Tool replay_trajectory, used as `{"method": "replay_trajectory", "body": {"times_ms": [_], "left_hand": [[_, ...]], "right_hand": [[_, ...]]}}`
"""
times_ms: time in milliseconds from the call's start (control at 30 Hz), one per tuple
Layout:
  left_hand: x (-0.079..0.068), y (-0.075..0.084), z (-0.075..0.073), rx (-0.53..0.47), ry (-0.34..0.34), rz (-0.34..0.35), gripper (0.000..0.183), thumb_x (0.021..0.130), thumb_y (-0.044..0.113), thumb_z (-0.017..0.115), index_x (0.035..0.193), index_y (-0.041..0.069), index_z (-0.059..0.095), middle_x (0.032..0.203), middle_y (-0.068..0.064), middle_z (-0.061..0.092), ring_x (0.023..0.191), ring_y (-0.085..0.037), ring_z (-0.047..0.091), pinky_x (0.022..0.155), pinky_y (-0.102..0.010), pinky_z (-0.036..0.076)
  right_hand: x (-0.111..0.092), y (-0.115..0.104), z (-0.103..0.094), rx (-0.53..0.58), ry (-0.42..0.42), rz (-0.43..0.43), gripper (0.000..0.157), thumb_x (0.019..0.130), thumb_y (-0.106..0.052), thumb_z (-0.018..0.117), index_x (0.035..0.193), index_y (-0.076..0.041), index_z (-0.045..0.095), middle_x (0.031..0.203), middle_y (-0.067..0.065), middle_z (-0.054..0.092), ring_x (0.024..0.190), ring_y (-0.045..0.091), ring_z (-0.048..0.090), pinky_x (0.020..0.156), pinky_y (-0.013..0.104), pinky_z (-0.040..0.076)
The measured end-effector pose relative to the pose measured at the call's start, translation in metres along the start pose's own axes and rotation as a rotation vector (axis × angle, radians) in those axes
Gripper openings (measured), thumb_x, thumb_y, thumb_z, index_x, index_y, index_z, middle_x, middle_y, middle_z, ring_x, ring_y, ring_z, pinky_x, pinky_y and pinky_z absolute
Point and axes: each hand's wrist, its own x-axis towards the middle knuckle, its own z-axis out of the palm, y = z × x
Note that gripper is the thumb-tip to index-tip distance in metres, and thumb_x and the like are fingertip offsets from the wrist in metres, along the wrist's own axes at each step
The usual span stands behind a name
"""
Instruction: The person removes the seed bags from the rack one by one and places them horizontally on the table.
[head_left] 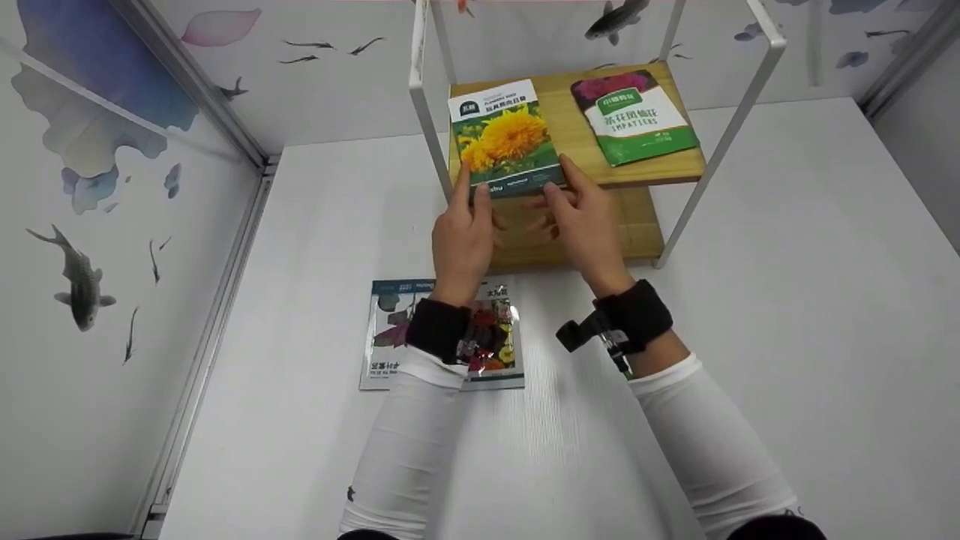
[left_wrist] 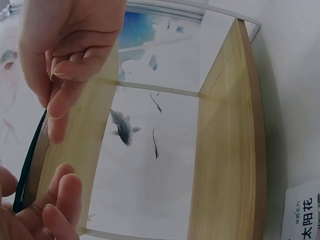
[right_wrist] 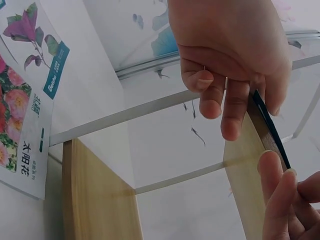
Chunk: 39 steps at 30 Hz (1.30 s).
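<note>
two hands | left hand [head_left: 459,244] and right hand [head_left: 590,229]: thumbs and forefingers pinching the yellow-flower seed packet [head_left: 504,135] at its lower corners | location: upper centre of frame, over upper wooden shelf [head_left: 566,131], left of impatiens packet [head_left: 637,116] | advised: square edges, release both sides together
</note>
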Motion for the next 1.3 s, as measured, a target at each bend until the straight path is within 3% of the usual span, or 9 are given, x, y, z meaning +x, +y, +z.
{"method": "replay_trajectory", "body": {"times_ms": [267,500,667,833,1033,1300], "left_hand": [[0.0,0.004,0.001,-0.015,0.051,-0.023,0.056,0.094,0.043,0.034,0.142,0.018,0.022,0.065,-0.004,0.059,0.052,-0.014,0.053,0.047,-0.028,0.041],[-0.004,0.01,0.002,-0.107,0.059,-0.047,0.054,0.095,0.032,0.039,0.142,0.012,0.021,0.069,0.002,0.062,0.053,-0.011,0.057,0.046,-0.03,0.04],[-0.006,0.012,0.003,-0.238,0.022,-0.095,0.056,0.095,0.029,0.042,0.143,0.016,0.017,0.073,-0.002,0.063,0.06,-0.021,0.061,0.053,-0.031,0.047],[-0.004,0.017,0.002,-0.315,-0.007,-0.126,0.058,0.095,0.028,0.042,0.144,0.019,0.012,0.074,-0.004,0.065,0.062,-0.025,0.062,0.055,-0.032,0.049],[-0.006,0.026,-0.004,-0.407,-0.034,-0.133,0.057,0.096,0.022,0.042,0.144,0.015,0.012,0.077,-0.01,0.065,0.064,-0.028,0.062,0.058,-0.039,0.049],[-0.015,0.039,-0.011,-0.495,-0.053,-0.145,0.056,0.096,0.015,0.041,0.144,0.01,0.013,0.081,-0.017,0.065,0.066,-0.034,0.06,0.057,-0.038,0.048]], "right_hand": [[0.0,0.0,0.001,0.029,0.081,-0.035,0.045,0.093,-0.024,0.047,0.133,-0.006,0.041,0.088,0.013,0.066,0.065,0.033,0.061,0.054,0.03,0.05],[-0.001,0.006,0.001,0.119,0.137,-0.051,0.037,0.09,-0.019,0.053,0.124,-0.004,0.053,0.086,0.017,0.066,0.062,0.032,0.061,0.053,0.032,0.051],[-0.001,0.011,-0.001,0.202,0.141,-0.027,0.036,0.089,-0.018,0.055,0.123,-0.005,0.054,0.089,0.018,0.065,0.063,0.03,0.061,0.055,0.031,0.051],[0.002,0.01,-0.005,0.268,0.081,0.021,0.043,0.09,-0.02,0.054,0.131,-0.009,0.046,0.088,0.02,0.063,0.065,0.03,0.061,0.059,0.032,0.051],[0.004,0.007,-0.005,0.265,0.034,0.058,0.051,0.09,-0.019,0.053,0.137,-0.011,0.035,0.089,0.021,0.062,0.067,0.031,0.061,0.058,0.03,0.05],[0.003,0.003,-0.007,0.198,0.017,0.089,0.05,0.092,-0.019,0.051,0.138,-0.012,0.034,0.088,0.02,0.063,0.068,0.031,0.061,0.059,0.029,0.05]]}}
